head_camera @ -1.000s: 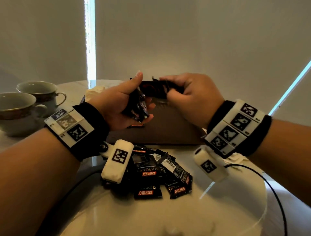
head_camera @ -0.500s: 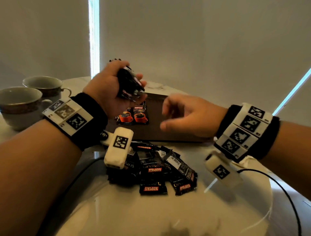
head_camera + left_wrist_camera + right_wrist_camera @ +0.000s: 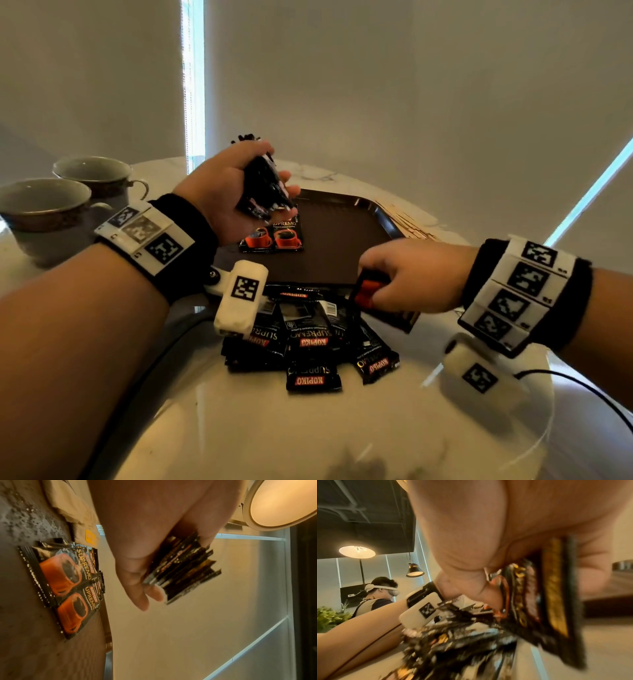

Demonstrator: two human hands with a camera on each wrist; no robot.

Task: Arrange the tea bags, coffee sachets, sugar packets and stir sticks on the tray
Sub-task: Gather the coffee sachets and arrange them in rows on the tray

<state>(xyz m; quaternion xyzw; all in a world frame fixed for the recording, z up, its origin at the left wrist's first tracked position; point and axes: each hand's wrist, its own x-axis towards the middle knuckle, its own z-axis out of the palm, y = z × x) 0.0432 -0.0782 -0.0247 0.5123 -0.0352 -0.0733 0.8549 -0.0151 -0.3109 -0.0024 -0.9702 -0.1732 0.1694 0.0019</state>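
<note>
Sachet [image 3: 368, 291] pinched in right hand [image 3: 411, 274] | bundle [image 3: 265, 188] in left hand [image 3: 226, 195]

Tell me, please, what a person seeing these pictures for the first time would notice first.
Probably the heap of black coffee sachets on the table's near side, before the brown tray. The left hand grips a bundle of sachets above the tray, while the right hand pinches one sachet at the heap.

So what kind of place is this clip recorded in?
Probably an office lounge or recording studio, not a home: a round pale marble-look table with a dark brown plastic tray, an exposed black ceiling with pendant lamps, and another person wearing a white headset nearby.
</note>
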